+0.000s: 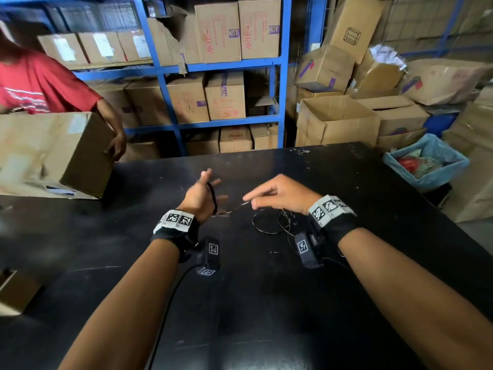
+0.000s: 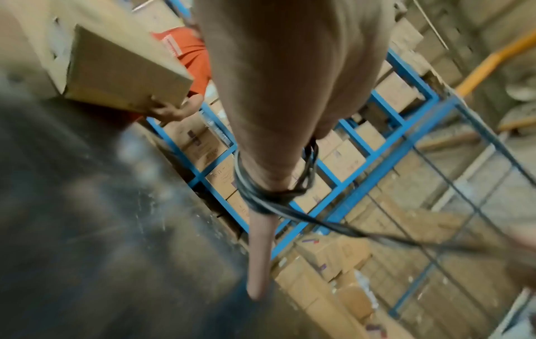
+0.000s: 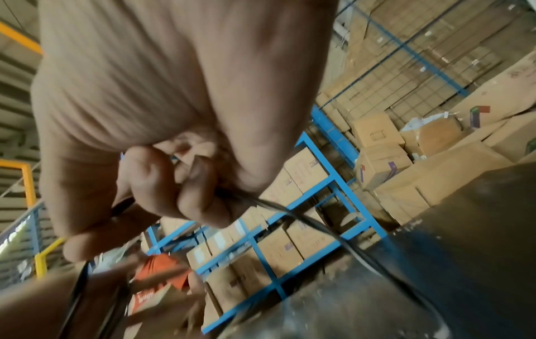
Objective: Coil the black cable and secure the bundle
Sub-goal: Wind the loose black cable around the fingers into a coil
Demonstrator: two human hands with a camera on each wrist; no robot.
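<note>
While several turns of the black cable [image 2: 262, 197] already sit around my left hand [image 1: 200, 196], its fingers spread straight, I'm mid-coil: right hand [image 1: 280, 194] pinches the run just right of it, slack loops [image 1: 272, 221] lie on the table [image 1: 333, 177] below. Bundle not yet secured.

A warehouse: blue shelving [image 1: 282, 65] stacked with cardboard boxes [image 1: 218, 33].

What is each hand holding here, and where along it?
The black cable is looped around the open left hand. The right hand pinches the cable's free run, mid-length.
</note>
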